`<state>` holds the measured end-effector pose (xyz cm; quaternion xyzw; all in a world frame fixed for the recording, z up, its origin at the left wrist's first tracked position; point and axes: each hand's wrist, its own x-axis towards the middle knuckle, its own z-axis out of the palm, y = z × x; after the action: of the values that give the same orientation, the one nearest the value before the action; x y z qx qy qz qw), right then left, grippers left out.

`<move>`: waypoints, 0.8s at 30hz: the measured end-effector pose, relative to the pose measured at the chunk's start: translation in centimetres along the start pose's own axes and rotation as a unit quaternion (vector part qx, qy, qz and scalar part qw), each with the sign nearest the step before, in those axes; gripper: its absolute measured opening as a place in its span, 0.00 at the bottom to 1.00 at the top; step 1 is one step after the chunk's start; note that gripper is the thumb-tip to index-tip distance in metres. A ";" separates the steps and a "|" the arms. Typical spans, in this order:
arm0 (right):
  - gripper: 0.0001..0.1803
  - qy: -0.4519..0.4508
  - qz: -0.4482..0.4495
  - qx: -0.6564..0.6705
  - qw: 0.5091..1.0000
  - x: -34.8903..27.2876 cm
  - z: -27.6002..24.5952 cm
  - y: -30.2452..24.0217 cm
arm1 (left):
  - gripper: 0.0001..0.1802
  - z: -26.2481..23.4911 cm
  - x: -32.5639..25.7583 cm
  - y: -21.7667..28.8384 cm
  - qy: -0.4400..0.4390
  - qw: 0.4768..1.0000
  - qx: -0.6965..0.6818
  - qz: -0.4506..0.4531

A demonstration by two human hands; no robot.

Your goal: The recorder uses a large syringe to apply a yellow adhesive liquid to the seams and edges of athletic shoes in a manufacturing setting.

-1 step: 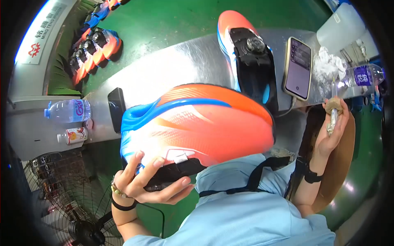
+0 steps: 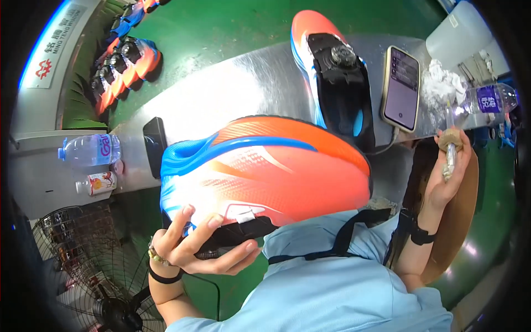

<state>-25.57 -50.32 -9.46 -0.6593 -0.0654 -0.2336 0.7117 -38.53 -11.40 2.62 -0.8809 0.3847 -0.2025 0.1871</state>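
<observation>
Tilting onto its side, up came the coral-and-blue shoe (image 2: 287,177), filling the middle of the view above the near edge of the bench (image 2: 221,88), its sole turned away from the body! The hands were well apart. The left hand (image 2: 207,246) was clamped at the black opening by the heel, fingers spread, a grip that seemed chosen to leave the broad side wall bare and facing up. Whether the shoe also rested on the bench, I could not tell. Over to the right hand (image 2: 451,169): palm up, fingers closed around a small tool (image 2: 451,139) with a round brownish part, held well clear of the shoe, perhaps to keep its tip off the surface. Beyond lay a second shoe (image 2: 344,83), coral end pointing away, black insert uppermost. Just beside it sat a lit phone (image 2: 402,91), screen up, likely for easy reading, then crumpled white tissue (image 2: 441,83) near a purple-labelled bottle (image 2: 489,100). Out left, a dark phone-like slab (image 2: 155,146) and two bottles (image 2: 91,150) flanked the work, with more shoes (image 2: 124,72) lined up farther off!
</observation>
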 end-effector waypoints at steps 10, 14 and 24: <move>0.36 0.036 0.114 0.063 0.991 -0.3 1.1 -4.1 | 0.23 7.2 -1.7 -4.1 0.032 0.973 -0.158 0.165; 0.41 -0.182 0.087 0.255 0.946 -0.1 4.1 -8.5 | 0.22 9.1 -0.9 -5.3 0.059 0.959 -0.235 0.147; 0.26 -0.351 0.189 0.286 0.871 -3.4 7.6 -7.4 | 0.16 7.9 1.7 -5.7 -0.008 0.961 -0.266 0.075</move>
<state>-30.08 -42.25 -3.15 -0.4652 -0.2495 0.1813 0.8297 -30.08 -7.73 -0.99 -0.8689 0.4885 -0.0714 -0.0361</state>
